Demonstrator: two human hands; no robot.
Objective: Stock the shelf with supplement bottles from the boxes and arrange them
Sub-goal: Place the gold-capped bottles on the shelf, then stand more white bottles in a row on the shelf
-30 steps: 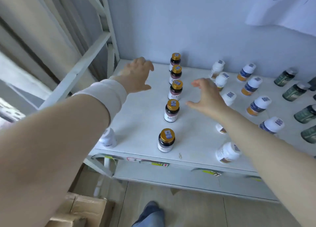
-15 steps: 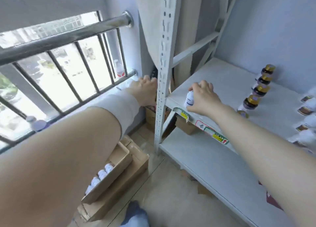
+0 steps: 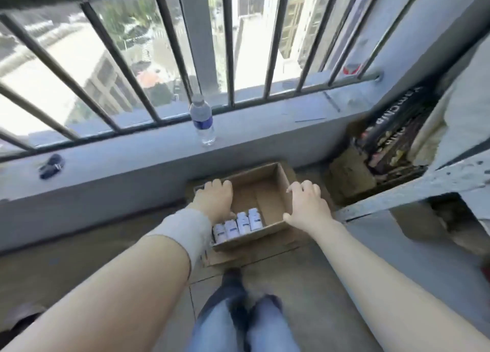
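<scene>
An open cardboard box (image 3: 252, 239) sits on the floor below the window ledge. Several white supplement bottles (image 3: 242, 223) with blue labels stand in a row along its near side; the rest of the box floor is bare. My left hand (image 3: 214, 198) reaches palm down into the box's left part, just above the leftmost bottles, and hides what is under it. My right hand (image 3: 305, 203) rests on the box's right wall with fingers spread and nothing in it.
A clear water bottle (image 3: 202, 121) and a small dark object (image 3: 51, 166) stand on the grey window ledge (image 3: 132, 150) behind the box. The white shelf frame (image 3: 413, 190) juts in at the right, with another carton (image 3: 350, 176) and dark packaging beyond it. My legs (image 3: 238, 325) are below.
My view has swung from the shelf, past its left post, down to the box on the floor. Both hands left the shelf; the right let go of a white bottle at the shelf edge.
</scene>
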